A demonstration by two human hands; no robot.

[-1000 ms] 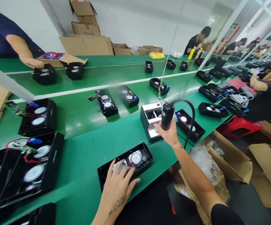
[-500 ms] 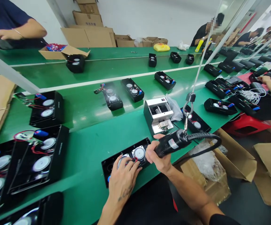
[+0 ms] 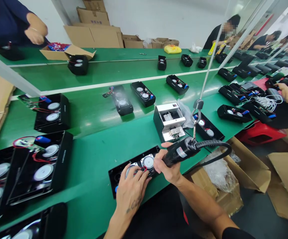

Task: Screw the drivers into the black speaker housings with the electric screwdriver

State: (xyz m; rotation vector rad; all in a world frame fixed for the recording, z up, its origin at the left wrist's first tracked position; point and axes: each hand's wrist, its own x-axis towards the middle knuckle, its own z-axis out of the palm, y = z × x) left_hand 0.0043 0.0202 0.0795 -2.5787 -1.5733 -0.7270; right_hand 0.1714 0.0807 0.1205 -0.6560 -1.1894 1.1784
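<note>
On the green bench (image 3: 96, 152), my left hand (image 3: 132, 186), fingers spread, seemingly steadies the speaker housing (image 3: 117, 171) while my right hand (image 3: 167, 168), fingers wrapped, grips the corded tool (image 3: 182, 151).

in the lower centre of the frame, the left hand (image 3: 131, 187) lay with bent fingers over a black housing (image 3: 116, 174), beside its uncovered white speaker (image 3: 148, 162). just right of that, the right hand (image 3: 169, 167) gripped a black corded tool (image 3: 180, 152), clipped to a hanging hook (image 3: 196, 116). more open housings (image 3: 63, 169) crowded the lower left, and a dark-sleeved person (image 3: 7, 21) appeared upper left
</note>
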